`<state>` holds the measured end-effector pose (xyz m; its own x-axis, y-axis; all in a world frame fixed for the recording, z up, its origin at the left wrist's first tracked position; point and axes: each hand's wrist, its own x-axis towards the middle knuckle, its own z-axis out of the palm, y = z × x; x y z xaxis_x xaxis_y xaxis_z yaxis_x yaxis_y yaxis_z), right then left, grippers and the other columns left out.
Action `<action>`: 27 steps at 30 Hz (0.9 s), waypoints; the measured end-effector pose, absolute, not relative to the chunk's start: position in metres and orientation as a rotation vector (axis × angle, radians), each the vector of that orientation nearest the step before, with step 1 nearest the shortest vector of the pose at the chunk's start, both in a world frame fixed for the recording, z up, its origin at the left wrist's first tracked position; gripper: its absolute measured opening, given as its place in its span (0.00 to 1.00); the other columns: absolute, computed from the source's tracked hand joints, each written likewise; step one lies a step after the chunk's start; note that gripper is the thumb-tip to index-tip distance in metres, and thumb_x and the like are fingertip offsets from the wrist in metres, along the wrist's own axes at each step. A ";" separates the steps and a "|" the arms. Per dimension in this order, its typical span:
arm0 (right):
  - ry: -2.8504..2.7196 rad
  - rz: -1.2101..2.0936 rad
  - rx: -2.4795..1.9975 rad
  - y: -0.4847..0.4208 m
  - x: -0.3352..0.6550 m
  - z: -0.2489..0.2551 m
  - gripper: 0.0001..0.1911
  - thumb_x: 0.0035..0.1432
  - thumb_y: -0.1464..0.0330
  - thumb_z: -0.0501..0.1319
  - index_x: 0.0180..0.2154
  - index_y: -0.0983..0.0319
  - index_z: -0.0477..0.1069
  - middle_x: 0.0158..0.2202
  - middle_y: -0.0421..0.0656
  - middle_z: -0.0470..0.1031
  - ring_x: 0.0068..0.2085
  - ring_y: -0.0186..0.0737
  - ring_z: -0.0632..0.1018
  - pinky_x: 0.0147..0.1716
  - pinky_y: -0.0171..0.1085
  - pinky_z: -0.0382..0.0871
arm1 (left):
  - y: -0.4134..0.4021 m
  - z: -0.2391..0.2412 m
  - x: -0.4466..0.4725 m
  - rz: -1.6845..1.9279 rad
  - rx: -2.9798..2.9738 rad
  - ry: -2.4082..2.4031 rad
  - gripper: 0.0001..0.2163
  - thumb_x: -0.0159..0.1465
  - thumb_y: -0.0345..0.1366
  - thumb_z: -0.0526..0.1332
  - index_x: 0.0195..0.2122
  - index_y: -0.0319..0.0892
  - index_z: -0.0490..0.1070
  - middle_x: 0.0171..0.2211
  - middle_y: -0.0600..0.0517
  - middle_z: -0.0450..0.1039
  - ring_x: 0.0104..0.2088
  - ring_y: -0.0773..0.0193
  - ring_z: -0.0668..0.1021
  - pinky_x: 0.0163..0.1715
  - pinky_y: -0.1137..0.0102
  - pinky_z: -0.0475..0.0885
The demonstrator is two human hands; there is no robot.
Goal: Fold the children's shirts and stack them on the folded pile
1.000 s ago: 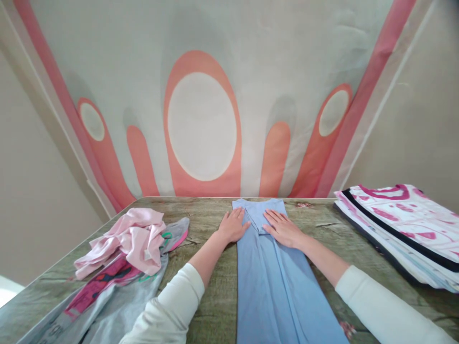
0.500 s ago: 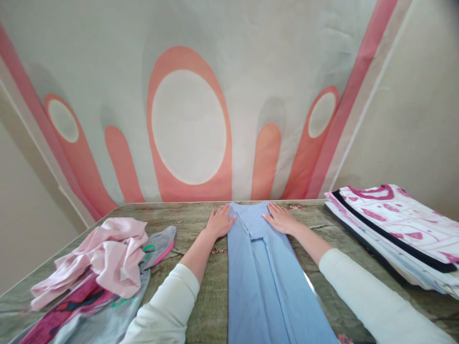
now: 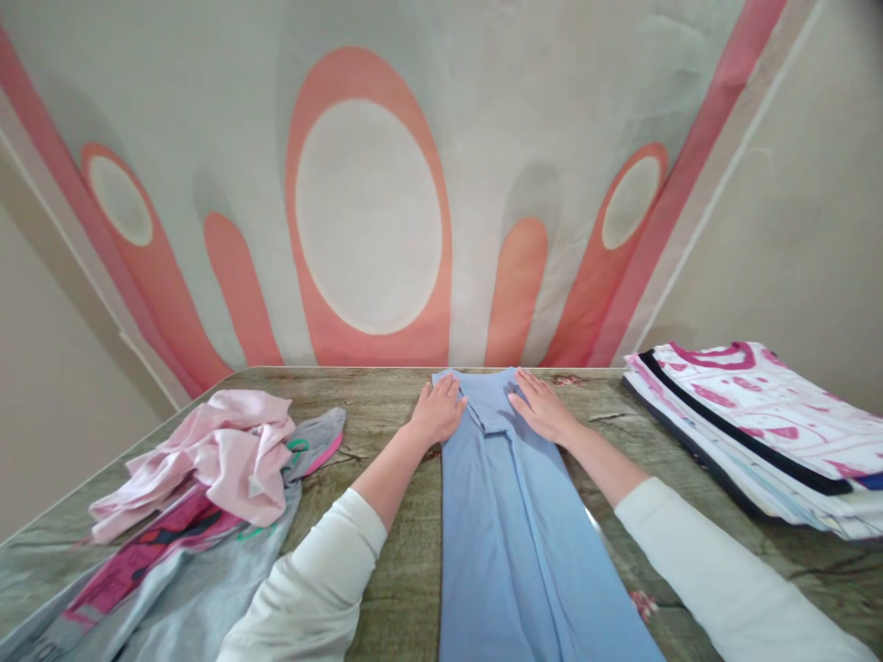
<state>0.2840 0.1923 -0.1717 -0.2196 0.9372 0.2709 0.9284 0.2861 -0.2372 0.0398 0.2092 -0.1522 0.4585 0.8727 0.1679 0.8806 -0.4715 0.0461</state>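
A light blue shirt (image 3: pixel 497 515) lies lengthwise on the table, its sides folded inward and a short sleeve lying on top near the neckline. Its near end runs out of view at the bottom. My left hand (image 3: pixel 439 408) rests flat on the shirt's far left shoulder, fingers extended. On the far right shoulder, my right hand (image 3: pixel 542 406) lies flat with the fingers stretched forward. Neither hand grasps the cloth.
To the left, a loose heap holds a pink garment (image 3: pixel 235 450) over a grey garment (image 3: pixel 207 588) with a magenta print. A stack of folded clothes (image 3: pixel 765 414) stands at the right. Behind the wood-patterned table (image 3: pixel 386 588) rises a wall with orange shapes.
The camera view has tilted slightly down, so the table sits higher in view. My left hand has shifted a little inward over the shirt's edge; my right hand stays flat on it.
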 end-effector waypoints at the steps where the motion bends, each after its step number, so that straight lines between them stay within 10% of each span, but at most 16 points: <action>1: -2.263 0.057 -1.645 0.185 0.281 -0.172 0.37 0.61 0.49 0.34 0.63 0.66 0.44 0.65 0.46 0.42 0.64 0.42 0.46 0.61 0.44 0.40 | 0.206 -0.155 0.043 -0.244 -2.675 -1.563 0.26 0.67 0.45 0.36 0.62 0.37 0.47 0.64 0.44 0.43 0.63 0.57 0.49 0.59 0.56 0.45; 27: -2.359 0.159 -1.798 0.087 0.282 -0.169 0.41 0.58 0.45 0.33 0.62 0.65 0.46 0.65 0.46 0.43 0.64 0.43 0.46 0.61 0.46 0.39 | 0.106 -0.149 0.023 -0.117 -2.654 -1.658 0.29 0.66 0.51 0.37 0.62 0.37 0.46 0.64 0.43 0.43 0.62 0.55 0.50 0.58 0.55 0.47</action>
